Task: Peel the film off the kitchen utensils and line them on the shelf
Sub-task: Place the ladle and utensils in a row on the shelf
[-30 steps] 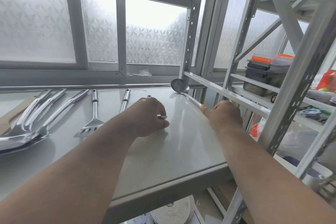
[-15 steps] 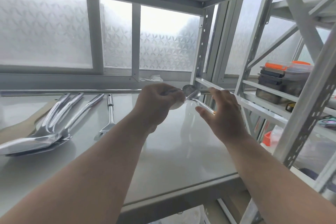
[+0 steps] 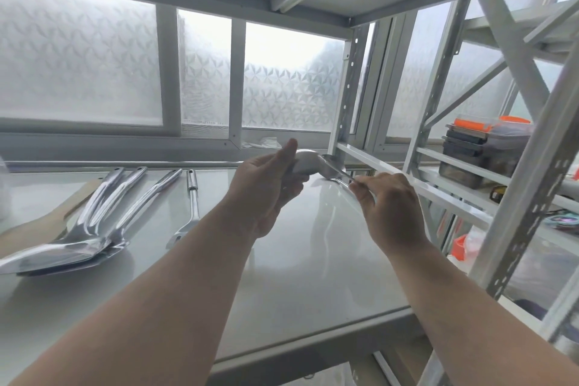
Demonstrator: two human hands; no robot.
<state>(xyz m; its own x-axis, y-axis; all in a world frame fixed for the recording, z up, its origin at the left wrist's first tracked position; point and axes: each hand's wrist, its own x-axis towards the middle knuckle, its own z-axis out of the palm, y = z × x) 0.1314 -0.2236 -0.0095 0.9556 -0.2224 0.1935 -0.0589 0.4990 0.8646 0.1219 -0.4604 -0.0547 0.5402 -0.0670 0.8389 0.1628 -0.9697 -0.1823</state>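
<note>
My left hand (image 3: 266, 188) is raised above the white shelf (image 3: 297, 266) and closed around the rounded steel bowl of a ladle (image 3: 305, 161). Right behind that bowl shows a second steel bowl (image 3: 332, 166). Its thin handle runs into the pinched fingertips of my right hand (image 3: 388, 210). I cannot tell whether any film is on them. On the left of the shelf lie several steel turners and spoons (image 3: 78, 244) in an overlapping pile. Beside them lies a long steel fork (image 3: 188, 216), its handle pointing to the window.
A wooden board (image 3: 47, 226) lies under the pile at the left. A perforated shelf post (image 3: 344, 88) and a side rail (image 3: 416, 188) bound the shelf on the right. Stacked boxes with orange lids (image 3: 479, 150) stand on the neighbouring rack. Frosted windows run behind, with another shelf overhead.
Both hands have risen from the shelf surface. My left hand has lifted its utensil up to the ladle at the back right, and my right hand now pinches the thin handle.
</note>
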